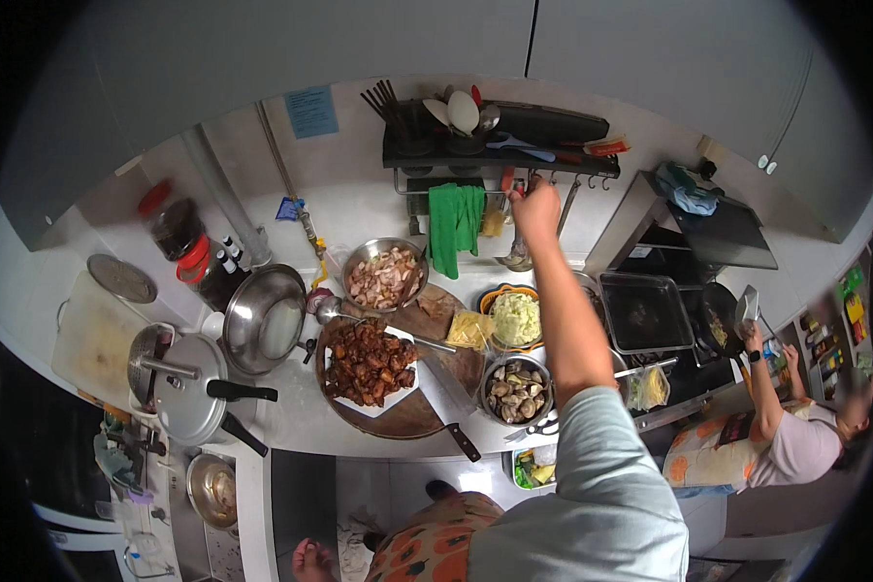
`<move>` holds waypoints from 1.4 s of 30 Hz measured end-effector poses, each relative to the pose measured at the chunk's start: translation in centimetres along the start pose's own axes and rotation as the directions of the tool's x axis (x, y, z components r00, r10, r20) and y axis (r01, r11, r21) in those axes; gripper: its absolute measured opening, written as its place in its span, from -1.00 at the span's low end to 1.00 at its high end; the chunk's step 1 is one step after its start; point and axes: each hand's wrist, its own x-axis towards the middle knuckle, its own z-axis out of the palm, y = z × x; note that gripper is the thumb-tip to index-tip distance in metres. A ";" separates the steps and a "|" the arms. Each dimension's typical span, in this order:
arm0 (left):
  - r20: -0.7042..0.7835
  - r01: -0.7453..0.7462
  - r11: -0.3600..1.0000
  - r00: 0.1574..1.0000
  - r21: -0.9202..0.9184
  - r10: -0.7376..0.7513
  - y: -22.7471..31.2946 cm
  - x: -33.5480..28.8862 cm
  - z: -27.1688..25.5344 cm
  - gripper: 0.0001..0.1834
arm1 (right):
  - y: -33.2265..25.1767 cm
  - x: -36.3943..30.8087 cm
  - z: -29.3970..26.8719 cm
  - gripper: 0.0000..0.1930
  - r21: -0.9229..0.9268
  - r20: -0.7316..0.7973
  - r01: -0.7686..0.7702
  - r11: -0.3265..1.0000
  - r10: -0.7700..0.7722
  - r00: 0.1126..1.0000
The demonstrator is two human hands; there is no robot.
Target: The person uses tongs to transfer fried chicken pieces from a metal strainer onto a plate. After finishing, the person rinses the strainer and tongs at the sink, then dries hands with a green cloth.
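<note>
My right hand (536, 210) is stretched up to the hooks under the black utensil rack (427, 153) on the back wall. Its fingers are closed around the handle of a hanging metal ladle (517, 258), whose bowl dangles just below the hand. A green towel (456, 228) hangs from the same rail to the left of the hand. My left hand is out of sight. Below my arm, on the counter, sit an orange bowl of shredded cabbage (516, 318) and a steel bowl of shellfish (517, 390).
A round wooden board (407, 415) carries browned meat (369, 364) and a cleaver (448, 393). Behind it stands a steel bowl of raw meat (386, 274). A wok (262, 318) and pot lid (189, 390) lie left. At right, another person (795, 441) holds a pan (720, 325) over the stove.
</note>
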 end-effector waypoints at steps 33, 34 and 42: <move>0.505 0.659 0.476 -0.165 -0.583 0.847 5.4 6.7 9.7 -0.47 | -25.7 -48.1 -23.3 -0.42 -0.236 0.372 -0.924 -0.301 -0.906 0.200; 0.557 0.590 0.507 -0.114 -0.628 0.822 5.8 5.7 8.4 -0.47 | -27.1 -48.8 -24.4 -0.37 -0.319 0.491 -0.888 -0.330 -0.859 0.144; 0.629 0.006 0.737 0.527 -0.675 0.572 10.3 -7.9 4.5 -0.38 | -25.1 -52.2 -21.7 -0.25 0.410 0.071 0.597 0.689 -0.677 0.732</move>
